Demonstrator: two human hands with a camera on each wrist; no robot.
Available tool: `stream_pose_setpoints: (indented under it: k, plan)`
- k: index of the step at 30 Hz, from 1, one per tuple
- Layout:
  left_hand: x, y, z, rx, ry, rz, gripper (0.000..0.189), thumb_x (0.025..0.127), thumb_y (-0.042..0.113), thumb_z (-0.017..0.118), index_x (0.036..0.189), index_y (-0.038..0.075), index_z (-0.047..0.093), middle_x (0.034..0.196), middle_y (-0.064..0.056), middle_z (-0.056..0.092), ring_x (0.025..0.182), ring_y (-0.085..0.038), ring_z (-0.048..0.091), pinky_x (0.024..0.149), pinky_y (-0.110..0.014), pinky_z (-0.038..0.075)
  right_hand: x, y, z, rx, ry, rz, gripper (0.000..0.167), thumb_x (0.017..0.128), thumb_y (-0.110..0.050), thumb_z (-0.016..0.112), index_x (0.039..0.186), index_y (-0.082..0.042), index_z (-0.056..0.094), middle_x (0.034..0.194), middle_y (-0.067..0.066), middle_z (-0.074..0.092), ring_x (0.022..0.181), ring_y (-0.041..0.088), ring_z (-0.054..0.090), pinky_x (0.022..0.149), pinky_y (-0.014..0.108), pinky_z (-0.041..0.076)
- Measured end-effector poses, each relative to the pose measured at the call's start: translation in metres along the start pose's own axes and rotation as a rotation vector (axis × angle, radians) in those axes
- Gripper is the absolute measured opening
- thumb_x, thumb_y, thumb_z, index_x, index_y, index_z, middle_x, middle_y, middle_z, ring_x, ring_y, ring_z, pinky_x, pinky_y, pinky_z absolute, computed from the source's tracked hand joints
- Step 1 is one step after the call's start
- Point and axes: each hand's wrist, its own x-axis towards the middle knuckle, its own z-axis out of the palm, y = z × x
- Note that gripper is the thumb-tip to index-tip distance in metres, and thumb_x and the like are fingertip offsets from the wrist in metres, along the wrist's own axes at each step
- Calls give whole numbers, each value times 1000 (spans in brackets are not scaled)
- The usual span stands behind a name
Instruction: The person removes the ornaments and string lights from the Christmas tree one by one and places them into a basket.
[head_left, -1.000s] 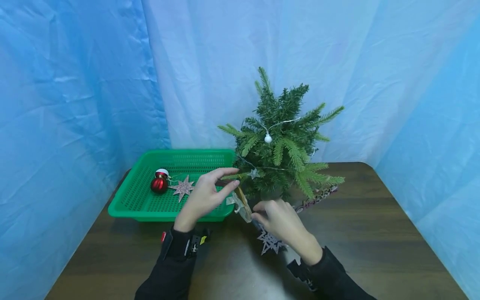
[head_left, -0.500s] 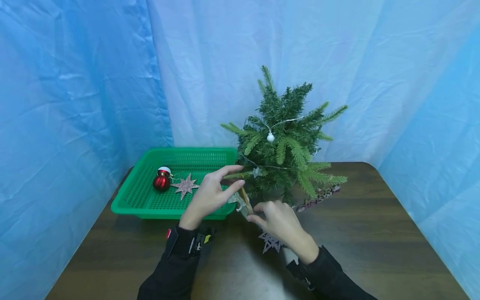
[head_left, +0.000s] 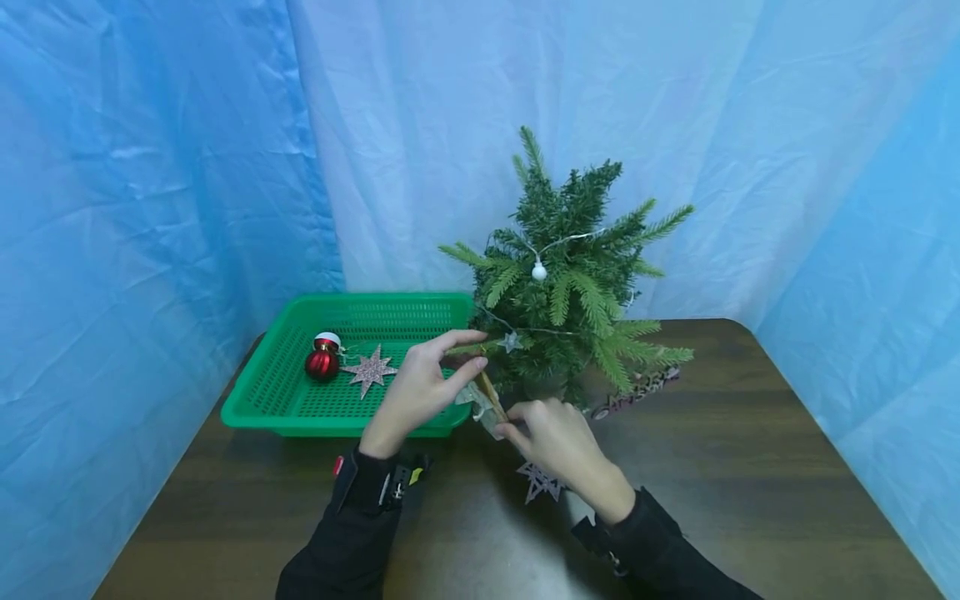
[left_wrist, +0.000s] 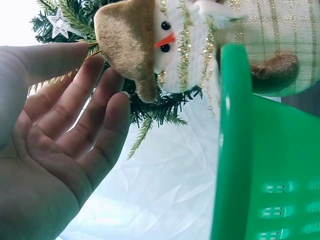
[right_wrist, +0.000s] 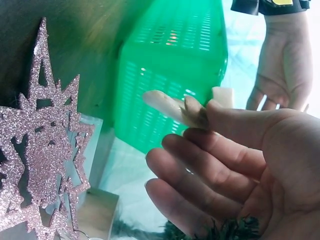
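A snowman ornament with a brown hat [left_wrist: 125,40], orange nose and gold-striped scarf hangs beside the Christmas tree [head_left: 573,292]. My left hand [head_left: 420,387] has its thumb and fingertips at the thin gold cord above the hat, pinching it by a lower left branch tip; its other fingers are spread. With thumb and index finger, my right hand [head_left: 558,446] grips the ornament's lower end [right_wrist: 172,107], seen nearly edge-on in the right wrist view. Whether the cord is round the branch is hidden behind my left fingers.
The green basket [head_left: 243,412] at left holds a red bauble [head_left: 322,365] and a glittery star [head_left: 370,372]. Another pink star [right_wrist: 50,150] lies below my right hand. A lettered sign [head_left: 637,393] lies right of the tree. String lights [head_left: 539,271] hang on the branches.
Both hands stay near the lower left branch with the snowman ornament between them. My right thumb and index have closed in on its lower end. The whole view has shifted slightly.
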Motion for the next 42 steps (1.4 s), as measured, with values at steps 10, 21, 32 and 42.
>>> stream_pose_setpoints:
  k: [10,21,32,42]
  plan:
    - [1,1,0,2,36,28,31,100,18,68,130,14,68,119,-2,72,97,-15,71,70,-35,57,-1,-1,-2,12,-7,10,12,96,-27,73,96,-16,79,59,-13,49,41,4,31,41,22,22]
    - [2,-2,-3,11,74,84,29,98,13,70,126,8,70,119,-3,72,98,-14,70,82,-39,58,-1,-4,-9,-10,22,14,12,95,-26,74,93,-16,78,59,-15,48,41,2,33,40,21,26]
    - [0,0,-12,16,109,73,25,98,10,70,123,9,73,114,-1,72,93,-10,69,80,-32,57,-6,-14,-14,-149,162,-41,8,94,-21,74,92,-14,77,73,-6,66,49,2,43,42,21,34]
    - [-2,3,-16,28,116,46,29,97,6,68,126,8,71,115,-5,72,93,-12,68,80,-34,57,-5,-16,-15,-170,204,-92,9,93,-22,76,91,-14,76,72,-7,64,48,1,39,40,21,31]
